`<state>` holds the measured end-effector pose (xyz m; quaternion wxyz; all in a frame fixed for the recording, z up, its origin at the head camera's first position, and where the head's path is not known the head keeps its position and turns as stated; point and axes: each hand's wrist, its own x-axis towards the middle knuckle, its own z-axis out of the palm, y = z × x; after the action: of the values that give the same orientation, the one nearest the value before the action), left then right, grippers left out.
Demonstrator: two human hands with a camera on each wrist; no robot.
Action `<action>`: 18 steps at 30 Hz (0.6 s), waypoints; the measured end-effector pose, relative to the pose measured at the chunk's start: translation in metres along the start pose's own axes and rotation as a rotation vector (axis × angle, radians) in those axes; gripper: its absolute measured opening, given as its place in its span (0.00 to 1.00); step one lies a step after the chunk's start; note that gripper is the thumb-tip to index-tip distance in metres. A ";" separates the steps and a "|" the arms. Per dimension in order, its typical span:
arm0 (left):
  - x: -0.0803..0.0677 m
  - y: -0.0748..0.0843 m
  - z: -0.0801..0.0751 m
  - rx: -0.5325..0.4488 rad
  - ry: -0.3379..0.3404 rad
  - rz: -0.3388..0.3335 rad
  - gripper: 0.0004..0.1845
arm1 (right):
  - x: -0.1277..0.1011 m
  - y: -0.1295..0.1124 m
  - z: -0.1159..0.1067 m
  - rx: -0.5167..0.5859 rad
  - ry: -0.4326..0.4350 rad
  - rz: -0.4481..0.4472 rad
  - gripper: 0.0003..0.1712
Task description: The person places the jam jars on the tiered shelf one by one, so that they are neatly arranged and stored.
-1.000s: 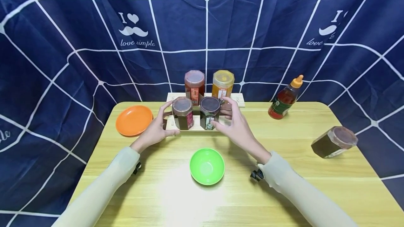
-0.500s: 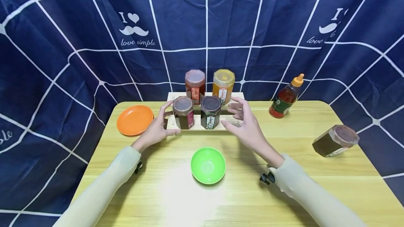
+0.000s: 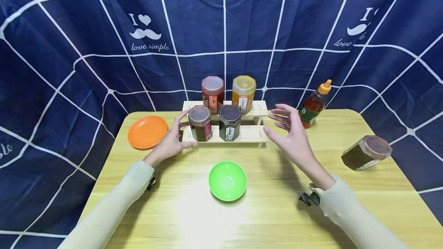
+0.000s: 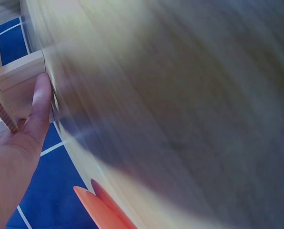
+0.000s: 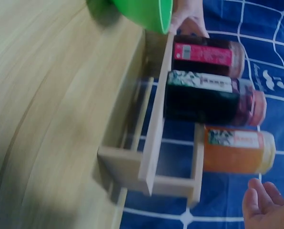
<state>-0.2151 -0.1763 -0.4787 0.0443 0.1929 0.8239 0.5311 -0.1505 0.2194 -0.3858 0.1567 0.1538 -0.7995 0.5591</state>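
Observation:
A two-tier wooden rack (image 3: 250, 135) stands at the back of the table. My left hand (image 3: 169, 141) grips its left end; in the left wrist view the thumb (image 4: 40, 102) lies against the wooden end. A dark jar with a pink label (image 3: 200, 124) and a dark jar with a white-green label (image 3: 230, 122) stand on the lower tier. Behind them, on the upper tier, are a red-brown jar (image 3: 212, 95) and a yellow jar (image 3: 243, 94). My right hand (image 3: 294, 137) hovers right of the rack, fingers spread and holding nothing.
An orange plate (image 3: 147, 132) lies left of the rack. The green bowl (image 3: 227, 181) sits in front. Right of the rack stands a squeeze bottle (image 3: 313, 105) with an orange cap, partly behind my right hand. Another dark jar (image 3: 366, 153) is at the far right.
My right hand has let go of the dark jar with the white-green label and moved right, away from the rack. The left hand stays at the rack's left end.

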 end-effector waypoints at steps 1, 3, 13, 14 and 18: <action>0.000 0.000 0.000 -0.003 0.001 0.001 0.66 | -0.001 -0.001 -0.004 -0.005 0.010 -0.004 0.39; 0.000 0.000 0.000 -0.001 0.001 0.002 0.66 | -0.004 -0.003 -0.013 -0.020 0.027 -0.010 0.40; 0.000 0.003 -0.001 0.015 0.001 -0.005 0.66 | -0.013 0.001 -0.057 -0.040 0.119 -0.015 0.40; 0.000 0.003 -0.001 0.015 0.001 -0.007 0.66 | -0.015 0.002 -0.061 -0.045 0.126 -0.011 0.40; 0.000 0.004 -0.001 0.011 0.000 -0.009 0.66 | -0.020 0.002 -0.082 -0.076 0.154 0.008 0.41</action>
<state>-0.2149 -0.1757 -0.4751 0.0455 0.1892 0.8277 0.5263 -0.1272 0.2985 -0.3694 0.2212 0.1013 -0.8064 0.5390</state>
